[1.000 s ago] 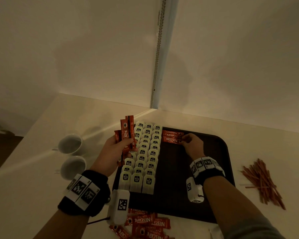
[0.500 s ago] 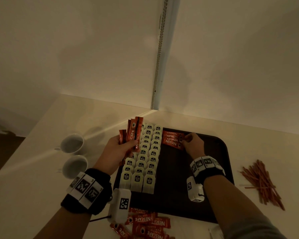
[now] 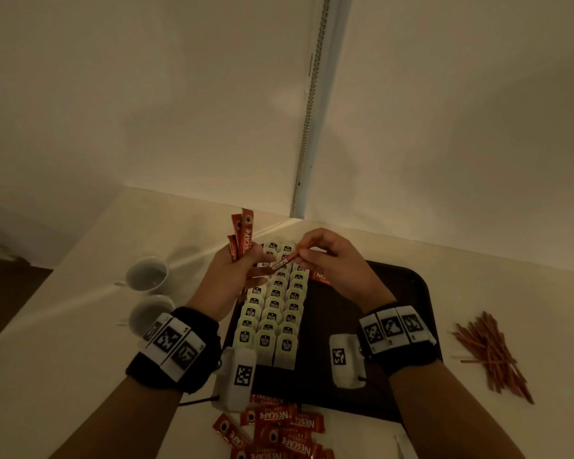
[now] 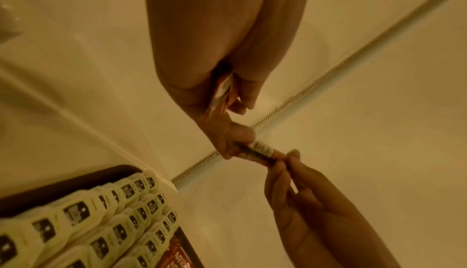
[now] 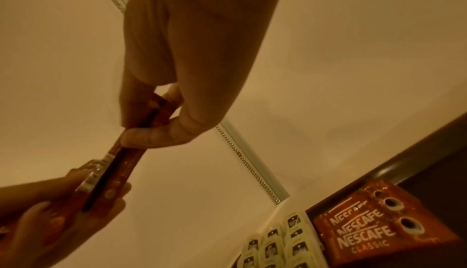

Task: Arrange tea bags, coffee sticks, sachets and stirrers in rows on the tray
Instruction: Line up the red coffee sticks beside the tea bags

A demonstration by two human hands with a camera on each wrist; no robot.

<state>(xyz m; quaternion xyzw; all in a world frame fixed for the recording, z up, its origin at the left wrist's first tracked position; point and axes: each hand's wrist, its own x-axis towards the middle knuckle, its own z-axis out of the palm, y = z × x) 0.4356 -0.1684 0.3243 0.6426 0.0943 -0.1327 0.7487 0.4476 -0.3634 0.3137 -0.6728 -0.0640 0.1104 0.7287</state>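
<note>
Over the tea bags, my left hand [image 3: 262, 260] grips a bundle of red coffee sticks [image 3: 242, 236] upright. Its fingertips [image 4: 237, 142] also hold one end of a single coffee stick [image 3: 287, 258]. My right hand [image 3: 307, 251] pinches the other end of that stick [image 5: 121, 164] between thumb and fingers. Both hands hover above the far left part of the dark tray [image 3: 395, 293]. Three rows of pale tea bags [image 3: 275, 313] fill the tray's left side. A few coffee sticks [image 5: 366, 230] lie beside them at the far end, partly hidden by my right hand in the head view.
Two white cups [image 3: 146, 273] stand on the table left of the tray. A heap of brown stirrers [image 3: 491, 352] lies to the right. Several loose coffee sticks [image 3: 279, 425] lie in front of the tray's near edge. A wall stands close behind.
My right hand left the sticks laid on the tray and moved up and left to the left hand, where it now pinches one stick. The left hand rose slightly with its bundle.
</note>
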